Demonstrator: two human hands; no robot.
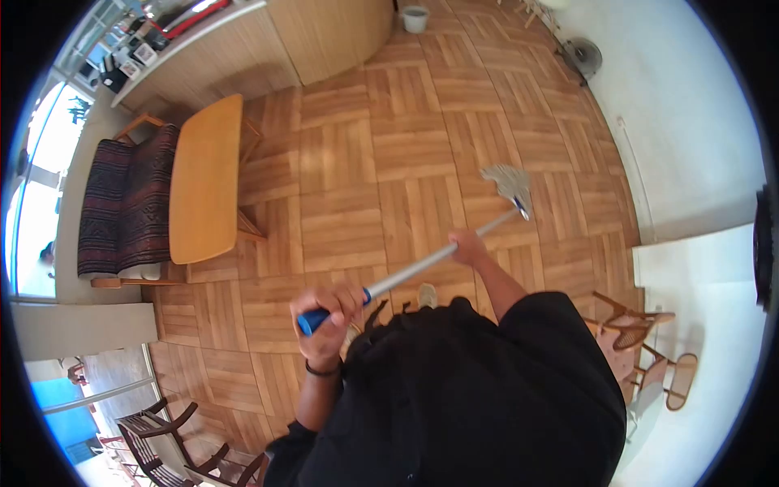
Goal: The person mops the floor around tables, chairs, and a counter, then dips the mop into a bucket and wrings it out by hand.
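Observation:
A string mop lies across my body, its silver pole (414, 270) slanting from lower left to upper right. My left hand (329, 318) is closed around the blue grip (311, 321) at the top end. Further down the pole, my right hand (469, 247) is wrapped about the metal shaft. The grey mop head (510, 185) rests on the wood-patterned floor (341, 166), ahead and to the right, its strands spread toward the left. One of my shoes (428, 295) shows just below the pole.
To the left are a wooden table (207, 183) and a patterned sofa (130, 203). A counter (243, 49) and a bucket (415, 19) stand at the back. A fan (581, 58) is by the right wall. Chairs (641, 329) stand at right, and a dark chair (166, 442) at lower left.

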